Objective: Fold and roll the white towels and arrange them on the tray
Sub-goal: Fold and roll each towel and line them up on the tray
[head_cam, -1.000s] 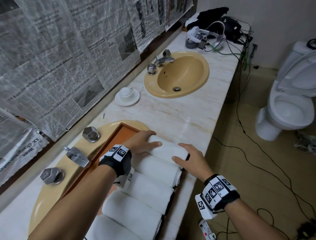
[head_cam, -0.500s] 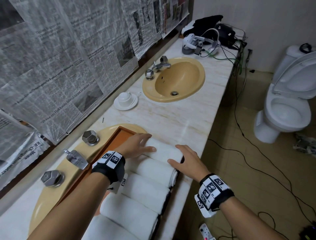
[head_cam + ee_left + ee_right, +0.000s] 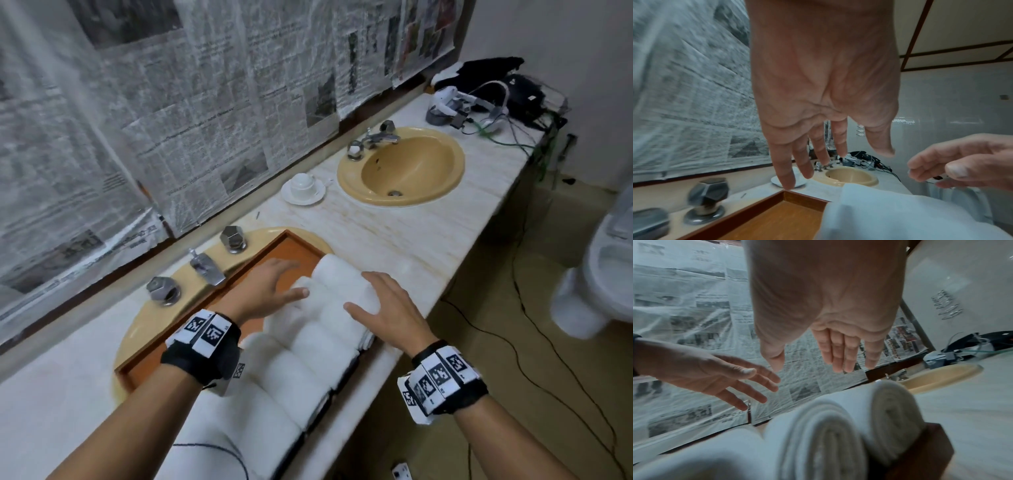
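Observation:
Several rolled white towels (image 3: 284, 373) lie side by side in an orange-brown wooden tray (image 3: 291, 250) set over the near sink. The farthest roll (image 3: 339, 274) sits at the tray's far end. My left hand (image 3: 284, 281) hovers open over the tray's bare strip and the left ends of the far rolls. My right hand (image 3: 373, 294) hovers open over the right end of those rolls. The left wrist view shows straight fingers (image 3: 787, 175) above the tray corner (image 3: 785, 196), holding nothing. Below my right hand (image 3: 807, 365), the spiral roll ends (image 3: 818, 434) face the camera.
Chrome taps (image 3: 202, 267) stand left of the tray. A cup and saucer (image 3: 303, 186) and a second yellow sink (image 3: 400, 168) lie farther along the marble counter. A headset and cables (image 3: 479, 106) fill the far end. A toilet (image 3: 609, 274) and floor cords are at right.
Both hands have lifted off the farthest roll, where they were resting, and drawn back slightly. The head camera has shifted its view.

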Available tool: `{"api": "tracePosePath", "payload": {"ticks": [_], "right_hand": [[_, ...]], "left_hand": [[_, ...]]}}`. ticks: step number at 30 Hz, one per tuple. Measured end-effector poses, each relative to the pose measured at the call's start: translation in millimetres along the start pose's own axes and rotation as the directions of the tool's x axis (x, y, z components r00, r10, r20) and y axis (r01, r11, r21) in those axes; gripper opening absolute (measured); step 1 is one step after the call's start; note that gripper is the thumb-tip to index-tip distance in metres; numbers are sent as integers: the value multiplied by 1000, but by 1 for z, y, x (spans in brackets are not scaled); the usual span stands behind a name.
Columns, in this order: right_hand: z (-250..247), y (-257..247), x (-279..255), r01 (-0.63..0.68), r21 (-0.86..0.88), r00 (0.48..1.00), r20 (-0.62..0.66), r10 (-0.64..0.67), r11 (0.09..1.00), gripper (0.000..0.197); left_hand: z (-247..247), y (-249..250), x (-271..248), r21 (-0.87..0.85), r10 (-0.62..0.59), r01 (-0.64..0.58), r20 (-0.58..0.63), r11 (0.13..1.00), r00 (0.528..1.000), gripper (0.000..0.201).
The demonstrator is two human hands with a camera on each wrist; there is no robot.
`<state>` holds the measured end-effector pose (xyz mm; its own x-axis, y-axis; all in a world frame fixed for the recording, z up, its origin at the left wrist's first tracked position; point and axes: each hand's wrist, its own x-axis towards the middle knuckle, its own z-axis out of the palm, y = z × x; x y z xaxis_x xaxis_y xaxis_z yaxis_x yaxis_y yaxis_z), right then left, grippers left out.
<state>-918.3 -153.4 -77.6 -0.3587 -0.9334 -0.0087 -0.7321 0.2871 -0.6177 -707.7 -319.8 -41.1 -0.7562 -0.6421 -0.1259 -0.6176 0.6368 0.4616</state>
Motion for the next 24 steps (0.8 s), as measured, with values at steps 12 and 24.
{"api": "tracePosePath", "payload": {"ticks": [12, 24], "right_hand": [[72, -122, -77, 271, -84, 960, 95, -263, 959, 71], [179, -282, -174, 580, -60, 778, 335, -531, 813, 77]], "left_hand": [[-9, -63, -232, -78, -272, 265, -105, 961, 957, 67], [-11, -122, -488, -192, -598, 566, -247, 801, 762, 61]]}}
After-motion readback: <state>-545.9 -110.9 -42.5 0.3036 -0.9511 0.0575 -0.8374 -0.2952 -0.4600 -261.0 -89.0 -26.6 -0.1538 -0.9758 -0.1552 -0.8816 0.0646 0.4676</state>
